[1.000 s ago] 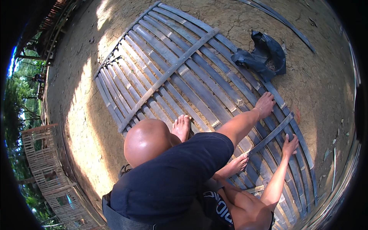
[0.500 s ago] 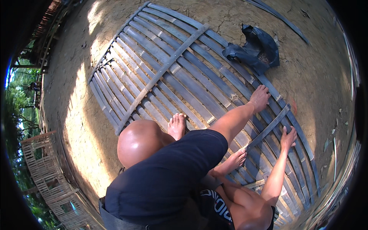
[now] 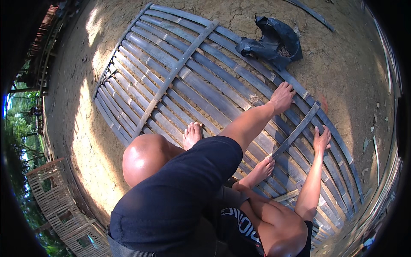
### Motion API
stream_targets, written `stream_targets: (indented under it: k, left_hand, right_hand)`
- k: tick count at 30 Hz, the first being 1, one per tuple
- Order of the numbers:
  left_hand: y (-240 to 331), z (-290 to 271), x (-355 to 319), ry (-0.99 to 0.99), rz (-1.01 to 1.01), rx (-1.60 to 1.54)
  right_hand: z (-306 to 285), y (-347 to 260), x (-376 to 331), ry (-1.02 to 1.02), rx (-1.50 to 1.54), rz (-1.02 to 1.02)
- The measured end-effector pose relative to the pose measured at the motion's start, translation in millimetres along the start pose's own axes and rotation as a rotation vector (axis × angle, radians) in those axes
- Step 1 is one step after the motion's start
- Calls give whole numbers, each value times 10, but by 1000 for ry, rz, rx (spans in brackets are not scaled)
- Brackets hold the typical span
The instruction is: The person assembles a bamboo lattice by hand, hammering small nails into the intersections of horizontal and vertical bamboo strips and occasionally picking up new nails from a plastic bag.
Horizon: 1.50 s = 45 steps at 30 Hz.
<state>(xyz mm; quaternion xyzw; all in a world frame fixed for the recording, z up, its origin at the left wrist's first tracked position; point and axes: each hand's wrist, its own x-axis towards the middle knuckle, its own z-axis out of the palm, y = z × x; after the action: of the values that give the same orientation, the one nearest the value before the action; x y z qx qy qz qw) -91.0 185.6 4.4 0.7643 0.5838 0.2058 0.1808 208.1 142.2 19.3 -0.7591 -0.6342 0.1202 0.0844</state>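
Note:
Under me lies a panel of long grey bamboo slats [image 3: 214, 100], joined by crosswise strips. My left hand [image 3: 282, 97] grips one of the slats near the panel's right side, its fingers curled over the edge. Lower right, my right hand [image 3: 322, 139] is closed round another slat just past a short crosswise strip [image 3: 296, 129], thumb on one side and fingers on the other. Fingertips of both hands are partly hidden against the slats. My bare feet [image 3: 263, 170] rest on the panel between my arms.
Beyond the panel's right edge, a torn black plastic bag [image 3: 280, 40] holds small nails or similar bits. A loose bamboo strip [image 3: 311, 13] lies on the cracked dirt ground [image 3: 338, 64]. At the far left stands a woven bamboo lattice [image 3: 60, 201].
The whole view has shifted a little, so the panel and bag sit slightly farther left and up. Both hands stay at about the same places on the slats.

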Motion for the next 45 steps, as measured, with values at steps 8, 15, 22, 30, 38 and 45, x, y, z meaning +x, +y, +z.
stream_targets:
  k: [8, 15, 22, 30, 38, 45]
  left_hand:
    - [-210, 47, -854, -23, 155, -41]
    - [-107, -26, -1098, -38, 99, -26]
    - [-139, -13, -1320, -64, 131, 41]
    - [-163, 0, -1401, -38, 176, -37]
    - [-186, -77, -1447, -88, 192, 43]
    - [-189, -270, -1589, -281, 284, 130]
  right_hand:
    - [160, 197, 92, 85, -70, -49]
    - [191, 133, 89, 146, -74, -103]
    - [145, 1, -44, 142, -32, -123]
    - [168, 28, -162, 144, -36, -154]
    - [330, 23, -780, -26, -113, -165]
    - [125, -498, -1395, 130, -47, -198]
